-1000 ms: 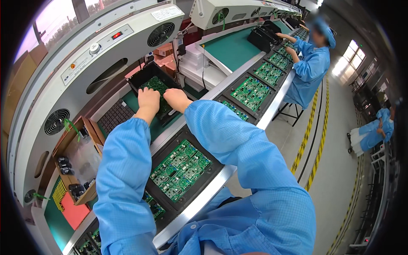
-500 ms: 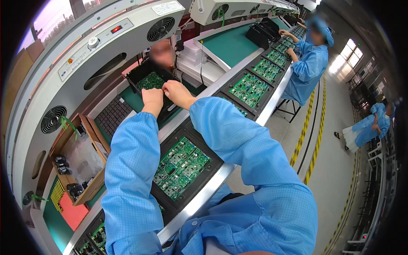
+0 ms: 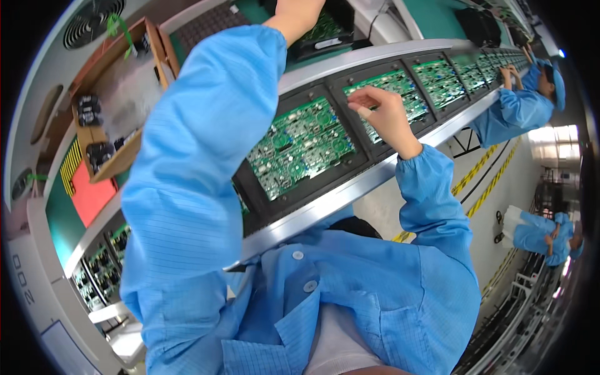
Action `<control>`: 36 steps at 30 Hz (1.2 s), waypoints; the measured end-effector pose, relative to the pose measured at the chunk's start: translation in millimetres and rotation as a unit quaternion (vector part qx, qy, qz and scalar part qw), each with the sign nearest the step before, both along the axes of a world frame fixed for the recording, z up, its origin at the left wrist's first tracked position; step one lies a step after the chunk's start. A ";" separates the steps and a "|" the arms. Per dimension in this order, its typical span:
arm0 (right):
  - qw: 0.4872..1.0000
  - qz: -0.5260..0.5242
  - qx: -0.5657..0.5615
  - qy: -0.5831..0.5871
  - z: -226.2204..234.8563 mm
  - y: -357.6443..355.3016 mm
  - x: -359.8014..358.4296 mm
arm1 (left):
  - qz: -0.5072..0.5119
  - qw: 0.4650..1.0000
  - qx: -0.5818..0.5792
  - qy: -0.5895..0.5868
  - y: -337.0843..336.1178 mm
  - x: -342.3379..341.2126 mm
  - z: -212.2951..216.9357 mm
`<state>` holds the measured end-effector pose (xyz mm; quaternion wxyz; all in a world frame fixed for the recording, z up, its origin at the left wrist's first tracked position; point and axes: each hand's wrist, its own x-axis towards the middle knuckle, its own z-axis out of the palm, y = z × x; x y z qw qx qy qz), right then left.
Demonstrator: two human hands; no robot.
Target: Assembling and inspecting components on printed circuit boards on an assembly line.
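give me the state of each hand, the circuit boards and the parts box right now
left hand: raised to the tray at the top, fingers cut off by the frame, grip unclear
right hand: fingers pinched over the circuit board, whether it holds a part is too small to tell
circuit board: lying flat in a black carrier on the line
next circuit board: flat in its carrier, partly behind the right hand
cardboard box: open, dark parts inside

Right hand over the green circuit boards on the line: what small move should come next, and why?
Probably lower the right hand a little onto the circuit board in its black carrier. Its fingers are pinched above the board's upper right corner, apparently not yet touching, while the left hand reaches away toward the top edge.
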<state>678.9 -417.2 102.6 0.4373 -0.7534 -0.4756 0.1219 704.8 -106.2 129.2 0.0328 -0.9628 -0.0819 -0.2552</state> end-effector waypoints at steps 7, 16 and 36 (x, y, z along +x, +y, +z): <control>0.997 0.031 -0.067 -0.012 -36.5 -15.9 -51.9 | -0.089 0.987 -0.135 -0.024 -65.8 -153.2 52.0; 0.985 -0.091 -0.092 -0.116 -44.4 -26.7 -75.1 | -0.075 0.971 -0.180 0.140 -101.0 -290.6 5.5; 0.964 -0.168 -0.119 -0.169 -57.5 -21.4 -87.3 | -0.248 0.958 -0.071 0.123 -107.3 -303.2 -58.4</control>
